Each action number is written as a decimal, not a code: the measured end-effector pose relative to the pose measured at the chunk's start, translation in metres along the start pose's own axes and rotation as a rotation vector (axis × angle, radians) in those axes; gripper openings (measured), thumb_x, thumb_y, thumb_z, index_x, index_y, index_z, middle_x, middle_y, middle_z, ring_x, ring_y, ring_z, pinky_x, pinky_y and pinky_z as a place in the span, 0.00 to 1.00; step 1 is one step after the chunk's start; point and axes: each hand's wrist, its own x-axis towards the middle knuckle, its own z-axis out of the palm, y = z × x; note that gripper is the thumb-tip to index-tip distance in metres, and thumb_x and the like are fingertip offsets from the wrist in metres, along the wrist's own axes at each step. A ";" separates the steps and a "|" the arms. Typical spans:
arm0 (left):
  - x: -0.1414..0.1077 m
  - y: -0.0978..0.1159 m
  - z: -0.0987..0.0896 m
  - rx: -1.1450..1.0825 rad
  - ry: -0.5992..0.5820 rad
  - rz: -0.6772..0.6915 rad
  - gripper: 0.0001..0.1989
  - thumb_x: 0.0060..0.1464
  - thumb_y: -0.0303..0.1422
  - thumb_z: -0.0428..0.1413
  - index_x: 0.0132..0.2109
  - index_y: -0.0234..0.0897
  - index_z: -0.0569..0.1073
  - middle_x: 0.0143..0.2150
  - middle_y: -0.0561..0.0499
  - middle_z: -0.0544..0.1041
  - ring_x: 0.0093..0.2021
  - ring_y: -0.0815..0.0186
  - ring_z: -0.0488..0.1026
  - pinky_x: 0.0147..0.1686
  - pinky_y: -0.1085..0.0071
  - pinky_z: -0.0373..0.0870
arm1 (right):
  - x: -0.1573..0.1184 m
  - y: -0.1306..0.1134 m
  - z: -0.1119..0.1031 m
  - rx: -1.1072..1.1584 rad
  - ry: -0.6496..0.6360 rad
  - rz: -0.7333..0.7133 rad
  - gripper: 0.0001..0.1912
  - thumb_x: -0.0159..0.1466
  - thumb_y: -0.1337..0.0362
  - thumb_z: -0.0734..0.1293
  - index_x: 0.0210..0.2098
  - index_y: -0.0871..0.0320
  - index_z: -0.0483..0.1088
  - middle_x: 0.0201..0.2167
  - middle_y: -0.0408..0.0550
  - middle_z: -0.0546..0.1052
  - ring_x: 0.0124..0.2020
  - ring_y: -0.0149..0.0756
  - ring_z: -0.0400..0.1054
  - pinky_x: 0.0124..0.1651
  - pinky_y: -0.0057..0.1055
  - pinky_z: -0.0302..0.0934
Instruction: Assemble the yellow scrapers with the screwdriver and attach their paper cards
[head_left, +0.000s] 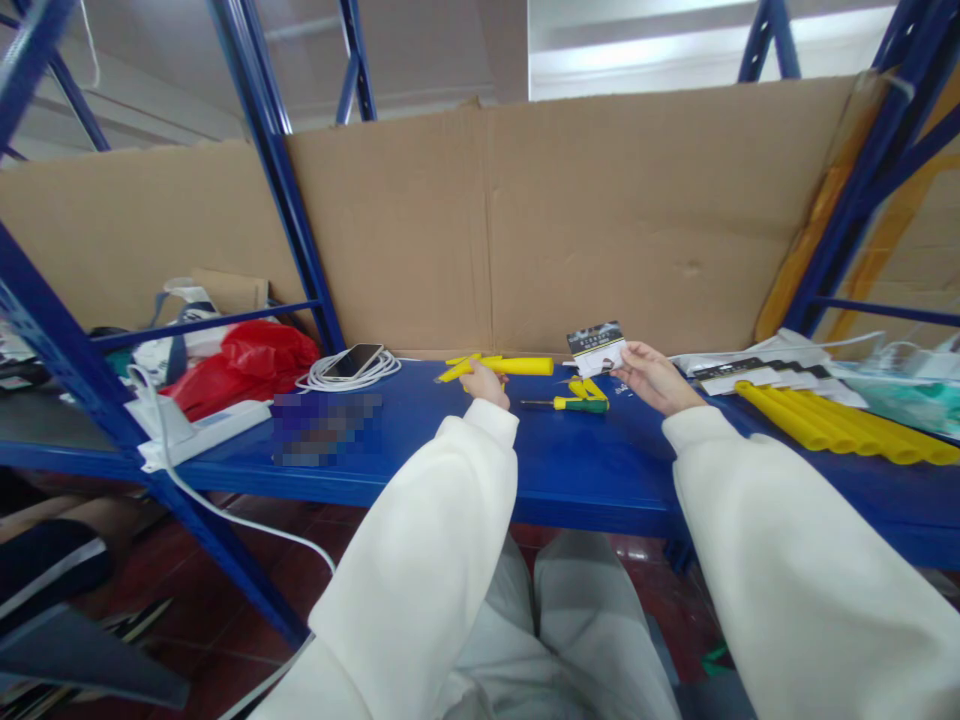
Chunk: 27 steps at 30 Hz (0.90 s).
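My left hand [486,384] is closed at the back of the blue shelf, with a slim yellow object [454,371] sticking out to its left. Its fingers hide most of that object, so its exact kind is unclear. A yellow tube [529,366] extends to the right just behind this hand; whether the hand grips it too, I cannot tell. Between thumb and fingers, my right hand [651,377] holds up a black-and-white printed card [598,348]. Between the hands lie a screwdriver [582,404] with a yellow-green handle and a small yellow tool [589,388].
Several yellow tubes [840,425] lie at right beside printed cards [757,374]. At left are a phone [355,361] on a coiled white cable [330,377], a white power strip [225,425] and a red bag [247,365]. Cardboard [585,210] backs the blue shelf [450,470].
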 end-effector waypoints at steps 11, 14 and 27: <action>-0.019 -0.003 0.001 0.094 -0.328 -0.198 0.03 0.60 0.26 0.54 0.38 0.32 0.72 0.20 0.55 0.69 0.15 0.73 0.66 0.17 0.79 0.63 | -0.012 0.002 0.018 -0.051 -0.132 0.111 0.20 0.42 0.56 0.81 0.24 0.55 0.68 0.31 0.41 0.79 0.37 0.32 0.74 0.48 0.34 0.71; -0.019 -0.005 0.000 0.150 -0.400 -0.260 0.02 0.58 0.27 0.56 0.39 0.31 0.73 0.19 0.54 0.70 0.16 0.73 0.67 0.17 0.78 0.63 | -0.013 0.002 0.020 -0.050 -0.121 0.126 0.20 0.42 0.58 0.81 0.23 0.56 0.67 0.29 0.39 0.78 0.34 0.30 0.73 0.44 0.33 0.72; -0.026 -0.021 0.003 0.306 -0.704 -0.292 0.04 0.53 0.28 0.60 0.31 0.39 0.74 0.23 0.52 0.75 0.26 0.67 0.74 0.28 0.72 0.69 | -0.014 0.007 0.023 -0.056 -0.067 0.120 0.18 0.44 0.61 0.81 0.23 0.56 0.68 0.30 0.41 0.79 0.35 0.34 0.76 0.45 0.37 0.73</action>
